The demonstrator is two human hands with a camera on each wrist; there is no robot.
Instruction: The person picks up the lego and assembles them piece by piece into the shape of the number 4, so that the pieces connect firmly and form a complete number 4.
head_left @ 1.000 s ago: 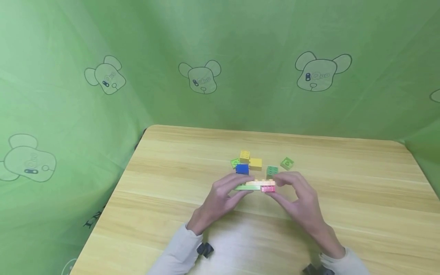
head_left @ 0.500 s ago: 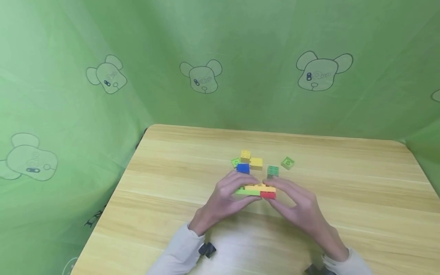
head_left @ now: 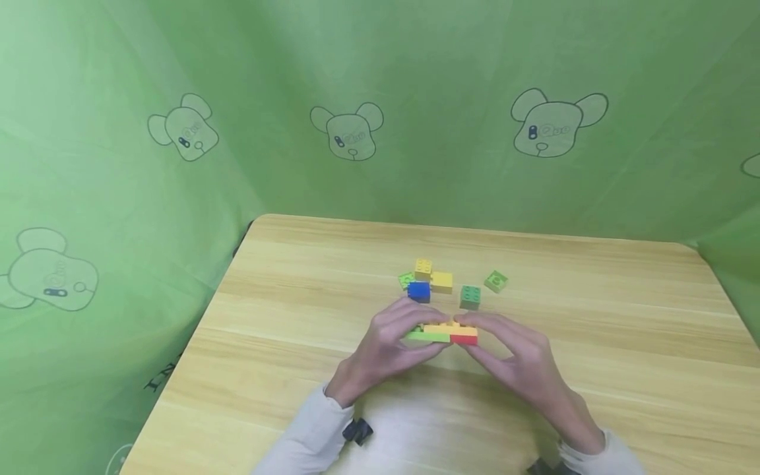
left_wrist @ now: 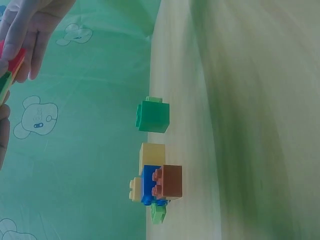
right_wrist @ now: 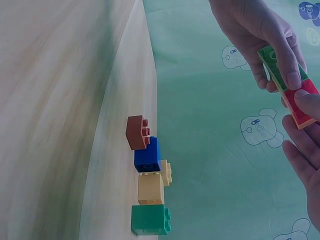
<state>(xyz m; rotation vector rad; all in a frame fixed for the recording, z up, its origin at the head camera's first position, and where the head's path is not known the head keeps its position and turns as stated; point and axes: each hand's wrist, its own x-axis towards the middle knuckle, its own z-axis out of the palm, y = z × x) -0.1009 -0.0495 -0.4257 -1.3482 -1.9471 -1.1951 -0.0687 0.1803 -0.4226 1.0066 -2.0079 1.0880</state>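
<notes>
My left hand (head_left: 388,340) grips the left end of a flat joined piece of toy building bricks, thumb below and fingers above. My right hand (head_left: 516,349) pinches its right end the same way. In the piece, an orange brick (head_left: 466,330) lies over a light green brick (head_left: 430,336) and a red brick (head_left: 464,340), which sit side by side. The right wrist view shows the underside, with both thumbs pressing on the red brick (right_wrist: 307,90) close to its seam with the green one (right_wrist: 269,54). The piece is held above the table.
On the wooden table (head_left: 285,264), beyond the hands, stand a blue brick (head_left: 419,291), two yellow bricks (head_left: 423,268), a dark green brick (head_left: 470,297) and two light green pieces (head_left: 496,282). A brown brick (left_wrist: 172,181) shows in the wrist views. Green cloth (head_left: 439,185) hangs behind.
The joined bricks have come slightly down and toward me. My right fingers have shifted left along the top, nearer my left fingertips. The loose bricks stay put.
</notes>
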